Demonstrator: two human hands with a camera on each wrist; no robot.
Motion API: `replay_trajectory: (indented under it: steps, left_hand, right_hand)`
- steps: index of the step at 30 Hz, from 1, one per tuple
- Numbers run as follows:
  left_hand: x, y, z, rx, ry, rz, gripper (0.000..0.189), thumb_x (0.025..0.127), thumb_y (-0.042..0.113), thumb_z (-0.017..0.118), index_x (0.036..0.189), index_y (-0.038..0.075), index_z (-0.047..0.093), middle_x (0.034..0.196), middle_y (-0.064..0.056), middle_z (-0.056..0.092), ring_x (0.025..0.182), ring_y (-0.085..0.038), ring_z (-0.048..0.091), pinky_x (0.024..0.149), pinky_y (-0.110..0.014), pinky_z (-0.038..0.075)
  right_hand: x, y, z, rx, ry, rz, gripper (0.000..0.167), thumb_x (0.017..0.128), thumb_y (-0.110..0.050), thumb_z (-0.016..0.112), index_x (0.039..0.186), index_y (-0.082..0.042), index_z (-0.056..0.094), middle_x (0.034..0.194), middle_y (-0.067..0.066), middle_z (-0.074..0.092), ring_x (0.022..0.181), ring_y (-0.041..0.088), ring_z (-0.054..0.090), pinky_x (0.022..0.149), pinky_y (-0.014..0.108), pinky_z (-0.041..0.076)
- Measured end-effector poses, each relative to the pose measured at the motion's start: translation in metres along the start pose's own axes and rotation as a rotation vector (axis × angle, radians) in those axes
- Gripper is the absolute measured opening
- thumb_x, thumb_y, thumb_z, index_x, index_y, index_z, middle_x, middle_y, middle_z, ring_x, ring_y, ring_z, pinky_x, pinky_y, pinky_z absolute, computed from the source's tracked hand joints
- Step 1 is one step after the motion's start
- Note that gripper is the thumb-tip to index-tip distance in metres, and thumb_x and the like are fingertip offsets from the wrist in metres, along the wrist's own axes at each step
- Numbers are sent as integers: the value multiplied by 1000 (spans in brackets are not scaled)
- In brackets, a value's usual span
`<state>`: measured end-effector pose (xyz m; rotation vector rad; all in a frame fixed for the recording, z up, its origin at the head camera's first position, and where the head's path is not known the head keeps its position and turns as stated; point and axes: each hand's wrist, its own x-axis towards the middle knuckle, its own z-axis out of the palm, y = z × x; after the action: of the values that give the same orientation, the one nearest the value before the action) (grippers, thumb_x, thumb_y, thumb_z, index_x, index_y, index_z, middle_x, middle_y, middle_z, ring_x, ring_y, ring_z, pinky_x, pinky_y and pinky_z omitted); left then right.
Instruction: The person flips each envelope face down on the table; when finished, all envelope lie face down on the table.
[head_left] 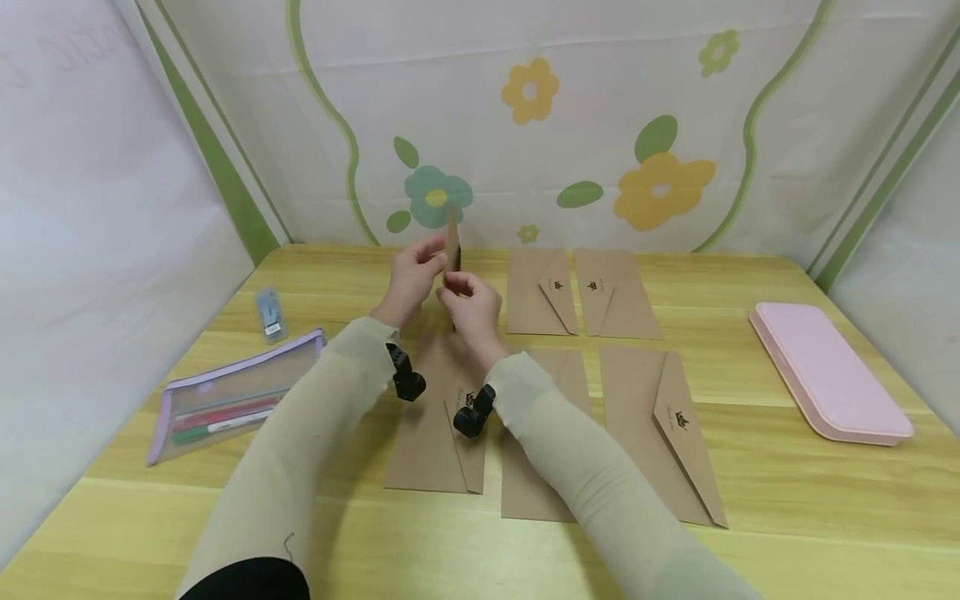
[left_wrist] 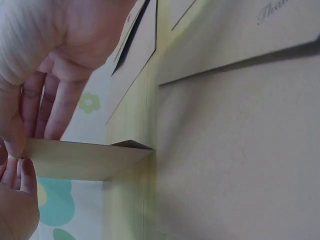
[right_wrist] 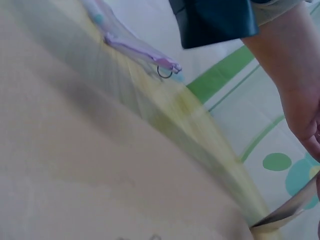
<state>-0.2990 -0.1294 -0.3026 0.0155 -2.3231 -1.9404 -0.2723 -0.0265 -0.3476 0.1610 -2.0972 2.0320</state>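
A brown kraft paper envelope (head_left: pixel 452 246) stands on edge near the back of the table, seen nearly edge-on in the head view. My left hand (head_left: pixel 412 279) pinches it from the left. On its near side, my right hand (head_left: pixel 474 308) grips it between thumb and fingers. The left wrist view shows the raised envelope (left_wrist: pixel 70 159) with its bottom edge at the tabletop and a flap sticking out slightly. Beneath my wrists lie a front-left envelope (head_left: pixel 427 442) and a front-middle envelope (head_left: pixel 536 487), the latter partly hidden by my right sleeve.
Flat on the table are a front-right envelope (head_left: pixel 637 417) and two back envelopes (head_left: pixel 528 292) (head_left: pixel 618 304). A pink case (head_left: pixel 832 367) lies at the right. At the left are a mesh zip pouch (head_left: pixel 247 375) holding pens and a small blue item (head_left: pixel 270 315). A flowered curtain (head_left: pixel 465 100) hangs behind.
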Motion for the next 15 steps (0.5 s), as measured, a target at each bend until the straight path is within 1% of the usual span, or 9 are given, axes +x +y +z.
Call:
replay_trajectory:
  steps: [2,5,8,11,15]
  left_hand:
    - [0,0,0,-29,8,-5,39,93,10,53,132,9,51,134,-5,51,122,-19,47,102,-34,39]
    - [-1,0,0,-88,20,-7,40,92,6,55,132,6,51,135,-8,51,122,-20,48,102,-33,40]
    - [-1,0,0,-137,29,-12,41,90,4,56,131,5,51,135,-10,51,121,-21,49,101,-33,40]
    - [0,0,0,-148,27,-25,41,90,5,57,131,6,52,134,-9,51,121,-20,49,101,-32,41]
    - [0,-2,0,-188,19,-50,41,90,6,57,131,7,52,133,-8,53,120,-19,49,100,-31,41]
  right_hand:
    - [0,1,0,-52,16,-26,17,83,-11,67,99,-7,70,100,4,69,95,13,61,75,22,52]
    - [0,2,1,-103,42,-60,15,83,-14,68,96,-9,72,97,4,70,93,12,63,72,21,52]
    - [-1,2,1,-117,64,-88,14,83,-14,68,94,-8,73,95,5,71,91,13,63,71,22,52]
    - [-4,1,2,-135,88,-114,11,82,-13,68,90,-7,72,91,4,71,88,14,64,69,22,52]
    - [-6,0,1,-165,115,-163,8,81,-10,68,86,-5,72,86,7,71,82,16,64,65,22,51]
